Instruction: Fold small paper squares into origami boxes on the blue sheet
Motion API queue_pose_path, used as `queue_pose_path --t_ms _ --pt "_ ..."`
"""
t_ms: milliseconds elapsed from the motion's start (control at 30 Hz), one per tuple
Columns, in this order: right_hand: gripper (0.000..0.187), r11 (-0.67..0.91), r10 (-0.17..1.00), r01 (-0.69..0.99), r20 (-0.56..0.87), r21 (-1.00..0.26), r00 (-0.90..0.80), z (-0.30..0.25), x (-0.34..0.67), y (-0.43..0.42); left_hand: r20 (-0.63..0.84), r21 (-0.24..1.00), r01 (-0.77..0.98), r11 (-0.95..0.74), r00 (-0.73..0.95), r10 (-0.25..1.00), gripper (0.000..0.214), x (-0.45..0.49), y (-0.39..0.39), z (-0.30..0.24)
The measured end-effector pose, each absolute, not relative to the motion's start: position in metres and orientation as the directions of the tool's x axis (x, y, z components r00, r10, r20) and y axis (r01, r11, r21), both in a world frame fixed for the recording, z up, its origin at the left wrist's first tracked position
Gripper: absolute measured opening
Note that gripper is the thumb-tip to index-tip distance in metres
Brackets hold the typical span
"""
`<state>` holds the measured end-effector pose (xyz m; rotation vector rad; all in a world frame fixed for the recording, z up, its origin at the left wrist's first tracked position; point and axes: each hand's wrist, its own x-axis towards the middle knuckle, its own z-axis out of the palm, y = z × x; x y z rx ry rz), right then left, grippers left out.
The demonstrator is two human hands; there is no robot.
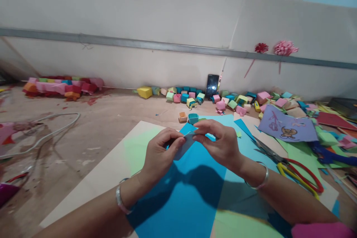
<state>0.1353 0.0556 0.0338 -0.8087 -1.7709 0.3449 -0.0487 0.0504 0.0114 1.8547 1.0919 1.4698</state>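
- Above the bright blue paper sheet (195,197) spread on the floor, a small folded pale-blue paper piece (183,151) hangs between the two hands, clear of the layers below.
- From where I stand, the person's left hand (162,150) is curled nearly closed, thumb against bent fingers, pinching the paper's left edge.
- Their right hand (219,139) grips the upper right corner between thumb and forefinger, its other fingers loosely bent.
- Several thin layers show along the top edge; I'd judge the step to be folding or pressing a crease, though the fingers hide the exact fold.
- What comes next, I'd say, calls for a light touch: layers kept level, one hand steadying while the other runs firmly along the crease. A slip could skew it.
- Just beyond the hands sit a tiny orange paper box (182,117) and a small teal paper box (193,119).
- Near the right forearm lie scissors with red and yellow handles (283,161), untouched.
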Motion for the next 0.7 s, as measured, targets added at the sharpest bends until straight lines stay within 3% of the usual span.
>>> queue_pose_path --t_ms 200,367,567,700 --pt "0.006 0.743 0.652 0.412 0.711 -0.528 -0.264 0.031 0.132 0.051 0.678 0.660 0.303 -0.687 0.153 0.719 0.002 -0.049 0.047 0.018" --pt "0.017 0.745 0.660 0.407 0.670 -0.528 -0.340 0.032 0.129 0.051 0.723 0.632 0.285 -0.721 0.118 0.681 0.006 -0.051 0.047 0.024" --pt "0.004 0.700 0.714 0.338 0.637 -0.629 -0.292 0.037 0.128 0.047 0.750 0.615 0.279 -0.738 0.082 0.656 0.004 -0.052 0.045 0.028" --pt "0.006 0.707 0.705 0.332 0.662 -0.625 -0.254 0.039 0.126 0.043 0.749 0.614 0.290 -0.734 0.079 0.658 0.005 -0.051 0.044 0.029"
